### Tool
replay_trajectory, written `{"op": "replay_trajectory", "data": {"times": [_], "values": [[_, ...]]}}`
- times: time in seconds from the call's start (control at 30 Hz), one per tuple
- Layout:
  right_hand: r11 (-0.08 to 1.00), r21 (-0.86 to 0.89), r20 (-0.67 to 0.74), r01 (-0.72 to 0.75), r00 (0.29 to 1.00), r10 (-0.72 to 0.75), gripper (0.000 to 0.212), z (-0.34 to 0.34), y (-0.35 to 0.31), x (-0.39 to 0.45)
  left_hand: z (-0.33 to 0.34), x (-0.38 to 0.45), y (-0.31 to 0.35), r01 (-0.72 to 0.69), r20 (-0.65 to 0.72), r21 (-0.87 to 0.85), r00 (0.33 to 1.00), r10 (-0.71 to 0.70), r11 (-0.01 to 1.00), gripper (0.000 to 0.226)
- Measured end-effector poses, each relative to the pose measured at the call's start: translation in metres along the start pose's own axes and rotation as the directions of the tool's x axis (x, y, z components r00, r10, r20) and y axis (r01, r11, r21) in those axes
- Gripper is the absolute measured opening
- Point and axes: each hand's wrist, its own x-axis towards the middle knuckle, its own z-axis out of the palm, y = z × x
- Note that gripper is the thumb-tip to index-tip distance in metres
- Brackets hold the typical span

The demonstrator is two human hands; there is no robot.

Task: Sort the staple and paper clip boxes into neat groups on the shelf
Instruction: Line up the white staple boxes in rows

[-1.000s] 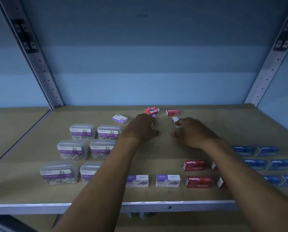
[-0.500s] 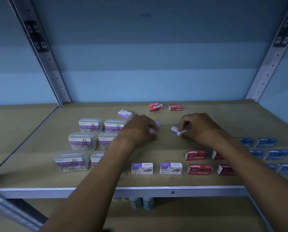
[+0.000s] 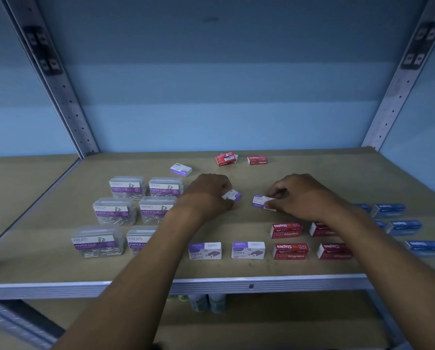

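My left hand (image 3: 208,195) grips a small purple-and-white staple box (image 3: 232,195) above the middle of the shelf (image 3: 59,248). My right hand (image 3: 302,195) pinches a second purple-and-white staple box (image 3: 260,201) beside it. Two more purple staple boxes (image 3: 205,250) (image 3: 248,250) stand in a row near the front edge. Another purple box (image 3: 181,169) lies alone further back. Several clear paper clip boxes (image 3: 114,210) stand in two columns on the left. Red staple boxes (image 3: 289,251) sit right of centre, partly under my right arm. Blue staple boxes (image 3: 403,227) sit at far right.
Two red boxes (image 3: 226,158) (image 3: 257,160) lie at the back of the shelf near the blue wall. Perforated metal uprights (image 3: 67,97) (image 3: 393,104) stand at both back corners. Round containers (image 3: 206,303) show on the lower shelf beneath the front rail.
Both hands drew back from the rear of the shelf toward the front, each carrying a purple-and-white staple box. The view also shifted slightly.
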Motion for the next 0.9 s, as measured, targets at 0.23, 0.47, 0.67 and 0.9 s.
{"op": "replay_trajectory", "data": {"times": [0.23,0.47,0.67,0.9], "values": [[0.999,0.033,0.010,0.023,1.000,-0.023,0.025,-0.001,0.003,0.003,0.008,0.010,0.006,0.003,-0.024,0.003,1.000,-0.003,1.000,0.048],[0.998,0.058,-0.040,0.031,0.999,-0.028,0.017,-0.008,0.007,0.000,0.003,0.010,0.009,0.011,-0.045,-0.026,0.999,-0.012,1.000,0.031],[0.999,0.039,-0.019,0.031,0.999,-0.030,0.017,-0.009,0.010,-0.002,-0.007,0.004,0.012,0.038,-0.027,-0.047,0.999,-0.039,0.998,0.032],[0.997,0.067,-0.008,0.034,0.999,-0.033,0.017,-0.011,0.011,-0.006,-0.012,0.006,-0.002,-0.123,0.088,-0.060,0.988,0.128,0.991,0.055]]}}
